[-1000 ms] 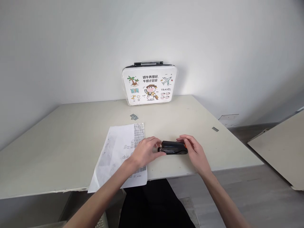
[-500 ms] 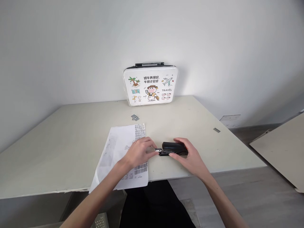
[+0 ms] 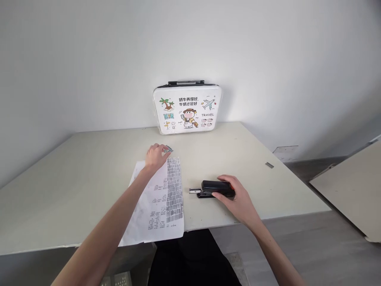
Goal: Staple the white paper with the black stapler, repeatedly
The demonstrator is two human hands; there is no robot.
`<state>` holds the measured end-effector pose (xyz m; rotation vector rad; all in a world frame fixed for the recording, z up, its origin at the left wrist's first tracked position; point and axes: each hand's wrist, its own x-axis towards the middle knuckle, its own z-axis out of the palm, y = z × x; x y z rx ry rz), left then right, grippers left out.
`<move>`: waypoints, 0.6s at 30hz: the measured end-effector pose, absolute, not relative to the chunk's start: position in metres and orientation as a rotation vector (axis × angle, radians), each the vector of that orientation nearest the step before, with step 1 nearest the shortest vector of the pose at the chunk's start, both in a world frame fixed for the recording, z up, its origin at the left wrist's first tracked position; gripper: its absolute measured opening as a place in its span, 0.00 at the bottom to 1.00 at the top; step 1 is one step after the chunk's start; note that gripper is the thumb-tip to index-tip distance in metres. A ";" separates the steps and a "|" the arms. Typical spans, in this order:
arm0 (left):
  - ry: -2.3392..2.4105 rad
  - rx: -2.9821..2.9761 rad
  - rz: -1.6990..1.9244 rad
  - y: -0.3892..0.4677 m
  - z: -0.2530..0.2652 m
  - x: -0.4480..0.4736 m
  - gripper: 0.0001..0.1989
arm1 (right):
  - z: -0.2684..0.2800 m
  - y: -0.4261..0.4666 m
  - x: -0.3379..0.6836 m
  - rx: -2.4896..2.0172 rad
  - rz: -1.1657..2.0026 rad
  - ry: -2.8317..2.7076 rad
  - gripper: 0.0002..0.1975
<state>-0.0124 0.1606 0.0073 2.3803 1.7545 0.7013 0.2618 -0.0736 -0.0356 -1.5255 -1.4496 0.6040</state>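
My right hand [image 3: 238,198] is wrapped round a black stapler [image 3: 217,187] lying on the table. Its metal staple tray [image 3: 195,191] sticks out of the left end. Farther back, my left hand [image 3: 156,155] reaches over the top edge of the printed paper sheets [image 3: 145,216]. Thumb and fingers close on the small pile of grey staple strips [image 3: 168,149], partly covering it. How many strips are between the fingertips is hidden.
A white case [image 3: 189,109] with cartoon prints and a black handle stands against the wall at the back of the table [image 3: 74,186]. One more staple strip [image 3: 269,165] lies near the right edge. A second pale surface [image 3: 351,186] is at the far right.
My left hand has left the stapler's front and moved back and left to the staple strips. The staple tray now protrudes farther. My right hand still holds the stapler.
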 end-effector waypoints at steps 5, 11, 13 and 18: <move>1.836 2.379 0.652 0.173 0.001 0.001 0.05 | -0.036 -0.072 0.262 -1.513 0.615 -1.443 0.19; 1.720 2.359 0.695 0.158 0.009 0.005 0.06 | -0.036 -0.072 0.262 -1.500 0.622 -1.447 0.19; 1.615 2.335 0.715 0.143 0.014 0.005 0.08 | -0.036 -0.073 0.262 -1.504 0.625 -1.448 0.18; 1.369 2.258 0.716 0.083 0.025 0.007 0.16 | -0.035 -0.073 0.262 -1.503 0.613 -1.458 0.18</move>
